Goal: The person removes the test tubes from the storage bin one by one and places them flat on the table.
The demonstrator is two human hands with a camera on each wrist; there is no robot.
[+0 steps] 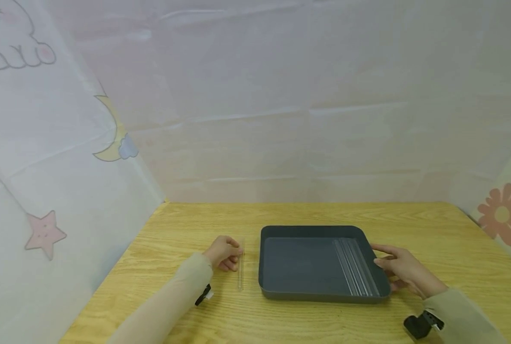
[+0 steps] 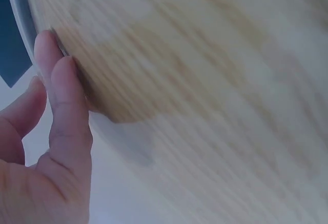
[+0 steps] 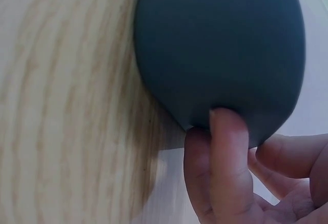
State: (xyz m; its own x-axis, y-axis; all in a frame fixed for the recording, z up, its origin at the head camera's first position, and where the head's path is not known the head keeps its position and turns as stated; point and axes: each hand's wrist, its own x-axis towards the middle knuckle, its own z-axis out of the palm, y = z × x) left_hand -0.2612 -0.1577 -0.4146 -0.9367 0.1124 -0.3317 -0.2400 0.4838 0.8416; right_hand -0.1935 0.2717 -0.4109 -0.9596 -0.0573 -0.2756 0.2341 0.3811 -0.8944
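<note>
A thin clear tube (image 1: 240, 274) stretches front to back just left of a dark grey tray (image 1: 324, 297). My left hand (image 1: 225, 253) pinches it near its middle with thumb and fingertips; the tube cannot be made out in the left wrist view, where bent fingers (image 2: 69, 101) show over the wood. Several similar clear tubes (image 1: 355, 267) lie side by side in the right part of the tray. At the tray's right side, my right hand (image 1: 403, 270) touches the outer wall. Its fingers (image 3: 228, 152) rest against that wall in the right wrist view.
Everything stands on a wood-grain table (image 1: 174, 224). A pale printed sheet (image 1: 247, 143) hangs behind it and continues along both sides. Black wrist devices (image 1: 419, 325) show by the sleeves.
</note>
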